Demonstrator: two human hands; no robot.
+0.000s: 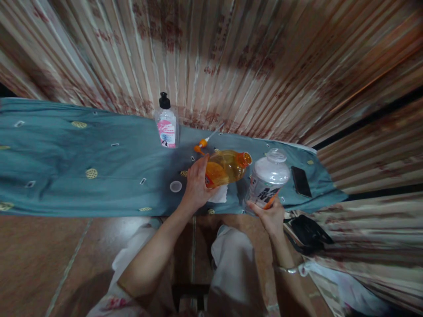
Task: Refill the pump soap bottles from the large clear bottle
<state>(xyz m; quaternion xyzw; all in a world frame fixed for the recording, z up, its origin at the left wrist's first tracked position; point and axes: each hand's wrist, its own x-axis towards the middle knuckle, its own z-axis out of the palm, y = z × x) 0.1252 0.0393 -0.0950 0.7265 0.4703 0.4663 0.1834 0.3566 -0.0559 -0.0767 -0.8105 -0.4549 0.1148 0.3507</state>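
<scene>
My left hand (197, 184) is wrapped round the lower part of an orange see-through bottle (228, 166), which is tilted nearly onto its side. Its uncapped mouth points right, towards a large clear plastic bottle (269, 174) with a wide open neck and a black and orange label. Around the lower part of this clear bottle my right hand (269, 215) is closed, and the bottle leans slightly. A small gap shows between the two bottles. Behind the orange bottle lies an orange pump top (201, 144) with a thin tube. A round whitish cap (176, 186) rests left of my left hand.
A clear pump bottle (167, 127) with a black top and pink label stands at the back. White tissue (219, 194) lies under the orange bottle. A black phone (301, 181) is at the right. Pleated curtains (211, 57) border the cloth-covered table (59, 167); a black bag (309, 232) sits below right.
</scene>
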